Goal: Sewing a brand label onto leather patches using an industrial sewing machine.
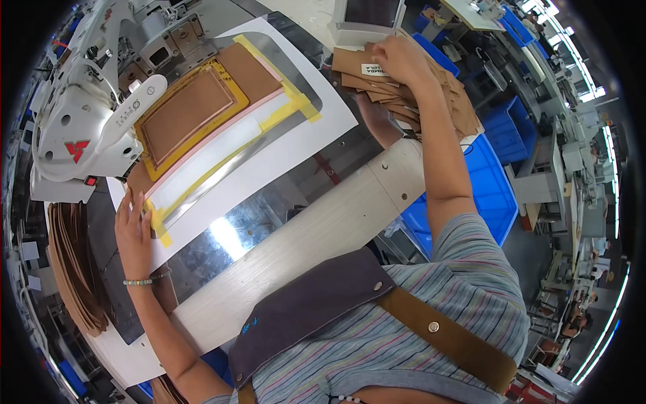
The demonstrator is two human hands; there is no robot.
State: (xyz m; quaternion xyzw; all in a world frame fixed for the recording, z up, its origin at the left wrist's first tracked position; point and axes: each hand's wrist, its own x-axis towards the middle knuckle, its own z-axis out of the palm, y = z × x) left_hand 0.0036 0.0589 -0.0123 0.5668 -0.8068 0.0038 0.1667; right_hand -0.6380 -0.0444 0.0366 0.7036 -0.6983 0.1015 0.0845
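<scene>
My left hand (131, 222) lies with fingers stretched at the near left corner of a jig on a white sheet (306, 138), touching that edge. The jig holds a brown panel (259, 71) with yellow tape (301, 106), and a yellow frame (233, 95) sits over a brown piece (182, 118). My right hand (402, 60) reaches to a fanned pile of brown pieces (454, 111) at the upper right, fingers curled on the top piece, which bears a white label. A white machine head (74, 135) stands at the upper left.
Long brown strips (74, 262) stack at the left. Blue bins (491, 185) stand right of the pale table edge (289, 262). A screen in a white housing (369, 30) is at the top. Further workstations (552, 175) line the right.
</scene>
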